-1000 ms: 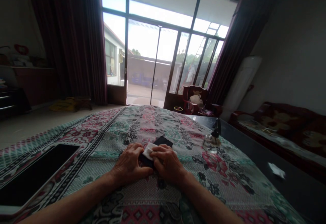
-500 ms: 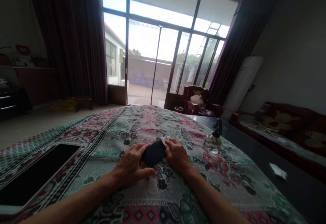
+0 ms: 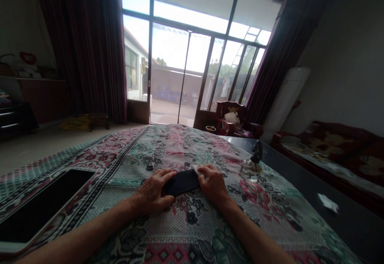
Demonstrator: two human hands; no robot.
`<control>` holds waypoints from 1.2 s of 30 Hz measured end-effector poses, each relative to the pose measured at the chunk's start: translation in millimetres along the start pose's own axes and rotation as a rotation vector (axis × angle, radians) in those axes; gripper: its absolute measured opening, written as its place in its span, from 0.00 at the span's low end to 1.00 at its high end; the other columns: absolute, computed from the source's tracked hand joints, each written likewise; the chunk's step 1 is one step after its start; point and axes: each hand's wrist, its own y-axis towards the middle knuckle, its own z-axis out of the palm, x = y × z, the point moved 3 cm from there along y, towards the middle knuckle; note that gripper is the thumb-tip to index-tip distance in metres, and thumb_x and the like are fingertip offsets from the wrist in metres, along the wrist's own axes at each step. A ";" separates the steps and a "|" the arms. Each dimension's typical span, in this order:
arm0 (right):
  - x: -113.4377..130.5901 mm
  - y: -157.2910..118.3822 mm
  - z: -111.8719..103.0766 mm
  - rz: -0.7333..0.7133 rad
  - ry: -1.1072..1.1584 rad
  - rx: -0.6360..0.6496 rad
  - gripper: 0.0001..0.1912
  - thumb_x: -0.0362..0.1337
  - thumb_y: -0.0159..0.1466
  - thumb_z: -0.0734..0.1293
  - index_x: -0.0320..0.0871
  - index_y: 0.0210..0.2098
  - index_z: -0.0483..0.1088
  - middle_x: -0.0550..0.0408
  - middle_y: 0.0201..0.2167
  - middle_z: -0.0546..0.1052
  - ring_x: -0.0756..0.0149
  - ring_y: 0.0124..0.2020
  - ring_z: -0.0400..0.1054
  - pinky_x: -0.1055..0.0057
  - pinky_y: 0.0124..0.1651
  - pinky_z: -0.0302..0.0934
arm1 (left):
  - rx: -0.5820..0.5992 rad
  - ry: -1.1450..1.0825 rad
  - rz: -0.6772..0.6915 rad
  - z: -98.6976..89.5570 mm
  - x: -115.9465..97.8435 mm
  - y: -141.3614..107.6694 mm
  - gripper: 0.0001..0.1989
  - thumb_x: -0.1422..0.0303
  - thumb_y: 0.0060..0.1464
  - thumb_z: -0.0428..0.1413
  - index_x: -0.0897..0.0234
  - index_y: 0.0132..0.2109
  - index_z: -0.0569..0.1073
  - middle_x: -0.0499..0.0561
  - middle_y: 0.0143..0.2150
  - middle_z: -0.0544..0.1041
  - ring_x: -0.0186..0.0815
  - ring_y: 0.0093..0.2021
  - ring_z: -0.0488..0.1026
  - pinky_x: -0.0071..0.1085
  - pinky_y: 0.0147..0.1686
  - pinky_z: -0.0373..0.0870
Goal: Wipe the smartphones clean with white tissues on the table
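- Looking out through tall glass doors (image 3: 180, 76), bright with daylight, at the top centre of the frame!
- Down across the lower frame, over a flowered cloth (image 3: 174, 148) in pink, green and black, spread on a dark, glossy tabletop (image 3: 354, 216) seen at lower right.
- Past a dark purple curtain (image 3: 81, 56) at upper left, then across to a reddish sofa (image 3: 327, 142) in shadow at the right edge.
- Back to a white-rimmed tablet (image 3: 48, 206), black-faced, lying flat at lower left.
- Into the centre, with the left grip (image 3: 152, 193) closed on the left end of a dark slab (image 3: 181, 183), thumb at the lower edge, fingers at the upper!
- Opposite, with the right grip (image 3: 214, 184) pinching a white wipe (image 3: 196, 168) against the slab's right end!
- Between both grips, just below mid-frame: that phone-shaped slab, right end slightly higher in view.
- Right of centre, on the cloth: a clear bottle (image 3: 251, 171) with a black spray head.
- Far right, on the bare tabletop: crumpled white paper (image 3: 328, 203).
- Smallest, that wipe, mostly hidden by fingers.
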 end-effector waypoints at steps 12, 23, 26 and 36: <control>-5.2 0.9 0.3 -0.002 0.103 -0.035 0.13 0.26 0.55 0.61 0.43 0.33 0.75 0.53 0.36 0.77 0.65 0.39 0.71 0.71 0.47 0.62 | 0.366 -0.017 -0.036 -40.2 5.2 -1.3 0.39 0.67 0.40 0.59 0.54 0.62 0.62 0.50 0.62 0.65 0.46 0.59 0.64 0.37 0.58 0.63; -3.3 1.2 2.6 0.040 0.147 -0.054 0.14 0.26 0.53 0.62 0.44 0.33 0.76 0.54 0.35 0.78 0.66 0.38 0.71 0.71 0.47 0.62 | 0.131 0.101 -0.012 9.8 -24.0 15.6 0.39 0.51 0.48 0.58 0.61 0.63 0.60 0.59 0.65 0.63 0.50 0.64 0.58 0.46 0.62 0.57; -2.3 1.7 1.8 0.061 0.142 -0.046 0.13 0.26 0.54 0.62 0.44 0.33 0.77 0.54 0.35 0.78 0.66 0.38 0.71 0.71 0.47 0.62 | 0.105 0.077 0.060 13.2 -31.1 20.4 0.35 0.56 0.47 0.60 0.63 0.61 0.64 0.60 0.61 0.68 0.50 0.61 0.63 0.47 0.60 0.59; -6.3 -1.1 -4.8 -0.121 0.115 0.107 0.15 0.26 0.54 0.64 0.46 0.36 0.78 0.52 0.42 0.77 0.64 0.45 0.70 0.68 0.52 0.60 | 0.118 -0.049 0.019 -17.0 -11.7 8.8 0.38 0.62 0.42 0.62 0.57 0.62 0.63 0.55 0.62 0.68 0.49 0.61 0.65 0.47 0.60 0.60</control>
